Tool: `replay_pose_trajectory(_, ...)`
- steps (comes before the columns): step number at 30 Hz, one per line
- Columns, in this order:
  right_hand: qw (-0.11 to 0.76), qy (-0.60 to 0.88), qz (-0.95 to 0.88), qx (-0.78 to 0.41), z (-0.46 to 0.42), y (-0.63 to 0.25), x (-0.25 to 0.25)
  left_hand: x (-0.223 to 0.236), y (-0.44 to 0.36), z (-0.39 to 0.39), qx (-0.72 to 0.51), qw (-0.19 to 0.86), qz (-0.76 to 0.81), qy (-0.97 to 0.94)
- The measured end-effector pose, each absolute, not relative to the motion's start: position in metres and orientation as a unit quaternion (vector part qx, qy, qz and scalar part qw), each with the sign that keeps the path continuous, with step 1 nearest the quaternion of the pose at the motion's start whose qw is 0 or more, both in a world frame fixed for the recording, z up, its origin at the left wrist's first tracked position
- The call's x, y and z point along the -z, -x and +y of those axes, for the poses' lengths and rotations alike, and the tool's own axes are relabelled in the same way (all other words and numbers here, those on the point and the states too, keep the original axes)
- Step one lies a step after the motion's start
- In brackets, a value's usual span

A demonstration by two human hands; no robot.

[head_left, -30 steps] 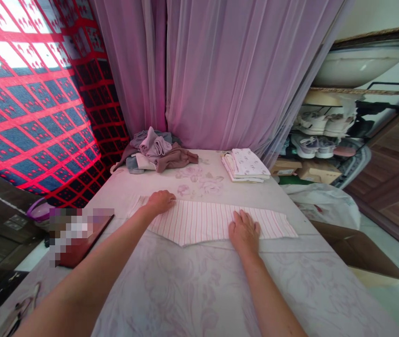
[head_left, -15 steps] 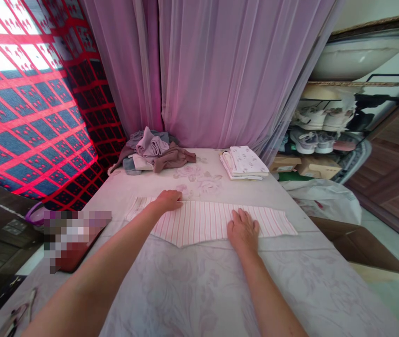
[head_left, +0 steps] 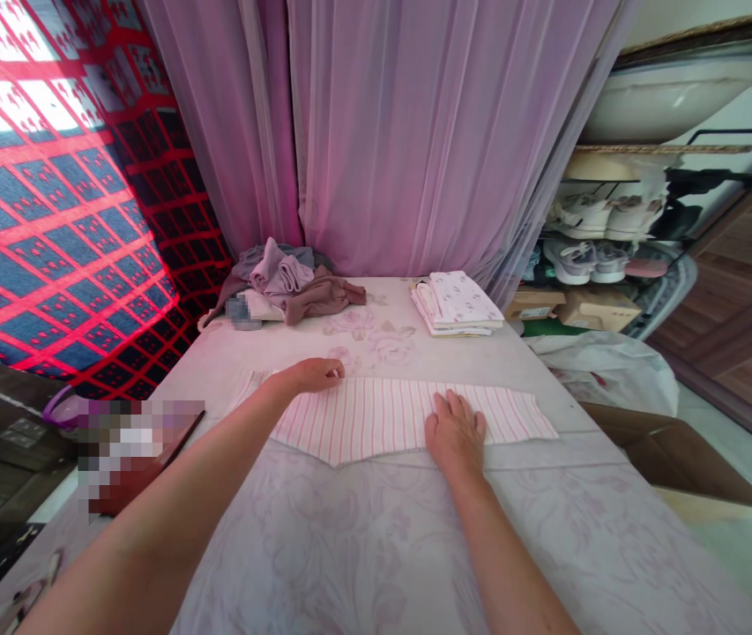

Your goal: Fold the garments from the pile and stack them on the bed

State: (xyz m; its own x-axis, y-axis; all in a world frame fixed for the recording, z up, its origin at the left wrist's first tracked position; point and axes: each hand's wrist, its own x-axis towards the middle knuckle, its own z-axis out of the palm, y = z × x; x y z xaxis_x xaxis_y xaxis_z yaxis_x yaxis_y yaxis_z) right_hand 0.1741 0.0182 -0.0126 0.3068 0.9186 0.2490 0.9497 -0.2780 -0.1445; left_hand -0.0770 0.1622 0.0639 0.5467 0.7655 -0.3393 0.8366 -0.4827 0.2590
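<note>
A pair of white pants with pink stripes (head_left: 376,423) lies folded lengthwise and flattened across the bed, its pointed crotch toward me. At its far edge, left of the middle, my left hand (head_left: 316,375) is closed in a pinch on the cloth; the fingertips are partly hidden. My right hand (head_left: 456,432) rests flat on the right half of the pants, fingers slightly spread. My left forearm crosses over the waist end on the left and covers part of it.
Crumpled clothes (head_left: 313,295) lie at the back left, a folded stack of patterned cloth (head_left: 461,304) at the back right. A blurred, dark red flat object (head_left: 170,445) is by the left edge. An open cardboard box (head_left: 673,459) and shoe rack stand right of the bed.
My left hand has shifted slightly right along the far edge of the pants, and its fingers have drawn together. My right hand stays in place. The view has turned slightly.
</note>
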Motion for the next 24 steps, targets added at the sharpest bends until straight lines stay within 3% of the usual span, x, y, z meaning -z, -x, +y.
replay_pose_trajectory(13, 0.132, 0.800, -0.584, 0.046, 0.018, -0.174, 0.011, -0.062, 0.068, 0.166, 0.089, 0.212, 0.427, -0.875)
replay_pose_trajectory(24, 0.136, 0.798, -0.585, 0.045, 0.018, -0.176, 0.014, -0.046, 0.063, 0.169, 0.027, 0.185, 0.489, -0.852)
